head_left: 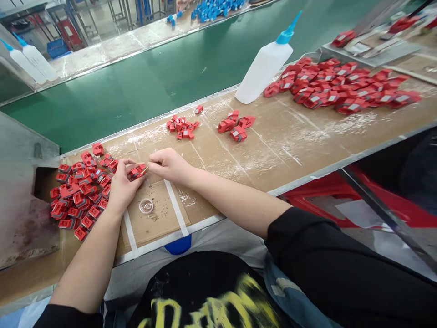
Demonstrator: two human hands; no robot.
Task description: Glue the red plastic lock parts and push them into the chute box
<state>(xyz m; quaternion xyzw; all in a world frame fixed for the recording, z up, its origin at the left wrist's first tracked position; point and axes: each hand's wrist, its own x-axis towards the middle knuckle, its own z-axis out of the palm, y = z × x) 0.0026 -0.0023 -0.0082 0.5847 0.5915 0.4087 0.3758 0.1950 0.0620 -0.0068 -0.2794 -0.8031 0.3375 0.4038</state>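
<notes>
L hand (124, 184) grips red part (138, 171) in its fingers, left of frame centre; R hand (172, 167) has fingers pinched just beside it, can't tell on what. Part's prob. light, stiff, maybe slick; best held by its sides. Red pile (82, 191) crowds frame left; clear dish (146, 206) sits below on counter (218, 159); white btl (261, 73), upper right, is well apart.

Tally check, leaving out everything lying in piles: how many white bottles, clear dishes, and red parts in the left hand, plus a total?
White bottles: 3
Clear dish: 1
Red part in the left hand: 1
Total: 5
</notes>
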